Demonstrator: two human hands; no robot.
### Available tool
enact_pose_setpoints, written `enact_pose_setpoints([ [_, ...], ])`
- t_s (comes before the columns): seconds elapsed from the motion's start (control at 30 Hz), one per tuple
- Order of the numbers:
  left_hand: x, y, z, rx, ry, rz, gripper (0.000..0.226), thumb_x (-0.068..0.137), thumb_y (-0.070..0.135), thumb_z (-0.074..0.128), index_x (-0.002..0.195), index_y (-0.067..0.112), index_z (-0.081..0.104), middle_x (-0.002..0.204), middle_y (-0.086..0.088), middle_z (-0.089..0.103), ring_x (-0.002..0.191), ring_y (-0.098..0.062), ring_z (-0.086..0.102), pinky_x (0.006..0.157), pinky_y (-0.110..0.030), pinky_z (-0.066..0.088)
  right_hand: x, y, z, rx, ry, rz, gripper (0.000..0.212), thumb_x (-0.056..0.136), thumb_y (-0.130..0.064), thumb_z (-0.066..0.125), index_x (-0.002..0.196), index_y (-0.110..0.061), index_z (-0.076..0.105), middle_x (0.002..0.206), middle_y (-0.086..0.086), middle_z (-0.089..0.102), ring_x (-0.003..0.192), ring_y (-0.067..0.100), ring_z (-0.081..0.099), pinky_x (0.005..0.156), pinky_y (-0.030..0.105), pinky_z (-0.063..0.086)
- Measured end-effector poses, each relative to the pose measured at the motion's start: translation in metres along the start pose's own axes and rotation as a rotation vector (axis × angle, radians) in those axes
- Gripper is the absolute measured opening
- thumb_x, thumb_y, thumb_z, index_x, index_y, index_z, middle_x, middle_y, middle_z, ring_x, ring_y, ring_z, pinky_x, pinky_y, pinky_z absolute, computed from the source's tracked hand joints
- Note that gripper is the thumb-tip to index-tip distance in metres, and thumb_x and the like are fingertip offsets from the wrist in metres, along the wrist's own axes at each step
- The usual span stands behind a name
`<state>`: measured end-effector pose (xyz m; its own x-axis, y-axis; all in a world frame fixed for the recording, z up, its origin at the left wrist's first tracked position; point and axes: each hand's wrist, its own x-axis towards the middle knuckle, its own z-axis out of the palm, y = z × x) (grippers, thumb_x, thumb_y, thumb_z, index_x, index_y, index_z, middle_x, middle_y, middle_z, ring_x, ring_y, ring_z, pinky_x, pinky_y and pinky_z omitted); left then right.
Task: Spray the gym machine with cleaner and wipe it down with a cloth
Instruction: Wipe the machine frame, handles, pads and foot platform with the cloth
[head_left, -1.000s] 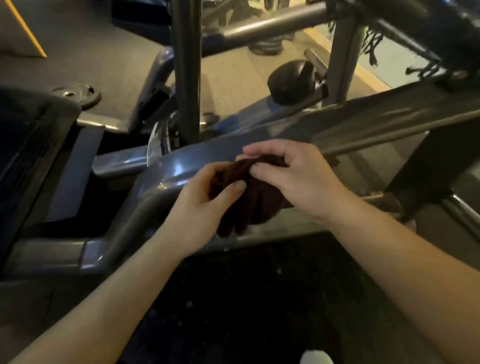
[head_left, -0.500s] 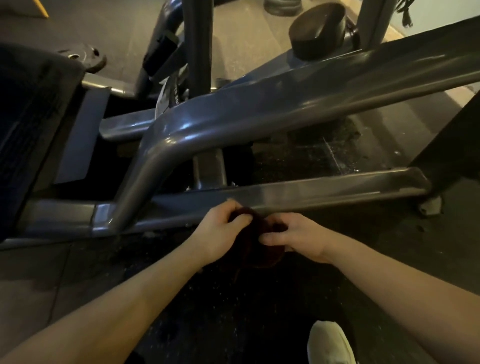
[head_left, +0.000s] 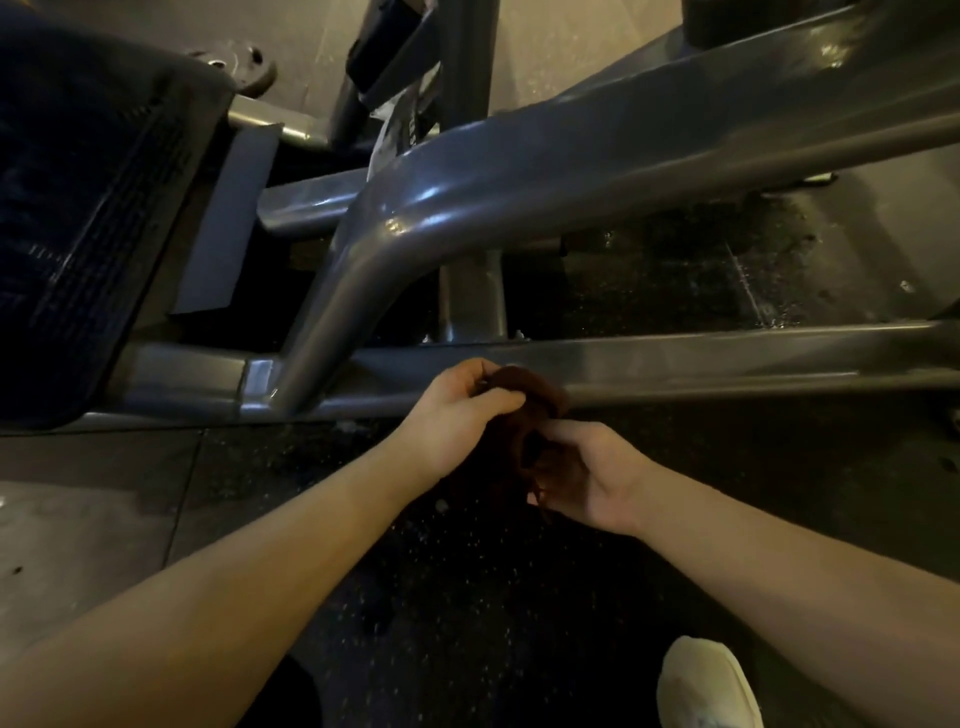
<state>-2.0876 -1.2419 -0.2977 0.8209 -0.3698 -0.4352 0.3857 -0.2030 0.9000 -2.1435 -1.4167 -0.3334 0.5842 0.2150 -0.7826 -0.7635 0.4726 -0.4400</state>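
Head view: both hands, left (head_left: 457, 415) and right (head_left: 587, 478), pinch the cloth (head_left: 524, 410) just beside the frame's low rail (head_left: 727, 358), which runs left-right.

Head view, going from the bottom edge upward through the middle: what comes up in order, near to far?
White shoe → right hand → left hand, both gripping the dark cloth → low frame rail → bent upper tube → upright post.

Cannot see most of the crumpled dark-brown cloth (head_left: 540, 391) bunched between left hand (head_left: 457, 415) and right hand (head_left: 592, 478), nor the edge-cropped white shoe (head_left: 701, 686) whole.
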Motion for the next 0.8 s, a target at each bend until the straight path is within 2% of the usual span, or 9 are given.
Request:
enact_pose_setpoints([
  [0.2, 0.004, -0.002, 0.007, -0.016, 0.109, -0.023, 0.018, 0.099, 0.037, 0.067, 0.1, 0.019, 0.072, 0.092, -0.002, 0.076, 0.089, -0.02, 0.074, 0.09, -0.041, 0.06, -0.001, 0.001, 0.002, 0.136, 0.022, -0.058, 0.038, 0.1, -0.024, 0.053, 0.131, -0.006, 0.066, 0.126, 0.022, 0.071, 0.125, 0.042, 0.062, 0.115, 0.055, 0.043],
  [0.3, 0.002, -0.004, 0.006, 0.109, 0.158, -0.025, 0.019, 0.1, 0.036, 0.064, 0.101, 0.018, 0.07, 0.092, -0.005, 0.075, 0.087, -0.023, 0.074, 0.086, -0.042, 0.062, 0.0, -0.003, -0.006, 0.151, 0.075, -0.161, 0.039, 0.099, -0.013, 0.056, 0.137, -0.006, 0.06, 0.128, 0.021, 0.07, 0.126, 0.041, 0.062, 0.104, 0.05, 0.052],
  [0.37, 0.001, -0.004, 0.004, 0.167, 0.176, -0.021, 0.02, 0.1, 0.034, 0.063, 0.1, 0.015, 0.069, 0.09, -0.008, 0.073, 0.081, -0.024, 0.072, 0.078, -0.04, 0.06, -0.004, -0.007, -0.011, 0.153, 0.072, -0.206, 0.032, 0.098, -0.006, 0.058, 0.128, -0.009, 0.068, 0.125, 0.018, 0.072, 0.118, 0.036, 0.068, 0.096, 0.05, 0.055],
  [0.43, 0.0, -0.006, 0.002, 0.175, 0.189, -0.024, 0.018, 0.1, 0.032, 0.064, 0.098, 0.014, 0.068, 0.084, -0.007, 0.068, 0.076, -0.021, 0.067, 0.072, -0.036, 0.057, -0.006, -0.011, -0.015, 0.16, 0.056, -0.217, 0.025, 0.097, -0.001, 0.057, 0.107, -0.013, 0.077, 0.118, 0.016, 0.075, 0.11, 0.033, 0.072, 0.098, 0.051, 0.055],
  [0.47, -0.001, -0.006, 0.001, 0.17, 0.192, -0.03, 0.017, 0.099, 0.031, 0.064, 0.097, 0.015, 0.068, 0.085, -0.008, 0.069, 0.077, -0.02, 0.067, 0.074, -0.036, 0.056, -0.007, -0.011, -0.016, 0.167, 0.065, -0.217, 0.024, 0.096, 0.0, 0.058, 0.107, -0.013, 0.076, 0.119, 0.016, 0.075, 0.111, 0.033, 0.072, 0.099, 0.052, 0.055],
  [0.5, 0.0, -0.007, -0.001, 0.165, 0.197, -0.038, 0.016, 0.098, 0.031, 0.065, 0.098, 0.016, 0.069, 0.087, -0.009, 0.07, 0.081, -0.02, 0.068, 0.078, -0.037, 0.057, -0.005, -0.011, -0.019, 0.171, 0.067, -0.211, 0.027, 0.094, -0.001, 0.061, 0.114, -0.014, 0.073, 0.123, 0.016, 0.073, 0.113, 0.033, 0.071, 0.101, 0.054, 0.054],
  [0.6, 0.002, -0.007, -0.004, 0.157, 0.228, -0.051, 0.011, 0.097, 0.029, 0.066, 0.101, 0.019, 0.068, 0.093, -0.004, 0.072, 0.087, -0.017, 0.071, 0.074, -0.03, 0.055, -0.002, -0.012, -0.023, 0.199, 0.054, -0.15, 0.061, 0.081, -0.008, 0.073, 0.141, -0.015, 0.059, 0.135, 0.014, 0.068, 0.123, 0.033, 0.066, 0.103, 0.055, 0.052],
  [0.73, 0.006, -0.011, -0.009, 0.182, 0.286, -0.048, 0.013, 0.096, 0.023, 0.069, 0.107, 0.022, 0.063, 0.102, -0.002, 0.071, 0.09, -0.016, 0.071, 0.074, -0.029, 0.058, -0.002, -0.013, -0.026, 0.146, 0.026, -0.065, 0.032, 0.088, -0.016, 0.066, 0.12, -0.014, 0.072, 0.135, 0.01, 0.068, 0.126, 0.028, 0.064, 0.113, 0.046, 0.045],
  [0.8, 0.009, -0.014, -0.012, 0.206, 0.302, -0.028, 0.021, 0.094, 0.017, 0.071, 0.111, 0.025, 0.06, 0.106, -0.001, 0.07, 0.09, -0.015, 0.071, 0.072, -0.028, 0.06, -0.001, -0.012, -0.028, 0.103, 0.035, -0.059, 0.039, 0.088, -0.015, 0.065, 0.127, -0.014, 0.069, 0.14, 0.009, 0.065, 0.13, 0.027, 0.062, 0.111, 0.044, 0.046],
])
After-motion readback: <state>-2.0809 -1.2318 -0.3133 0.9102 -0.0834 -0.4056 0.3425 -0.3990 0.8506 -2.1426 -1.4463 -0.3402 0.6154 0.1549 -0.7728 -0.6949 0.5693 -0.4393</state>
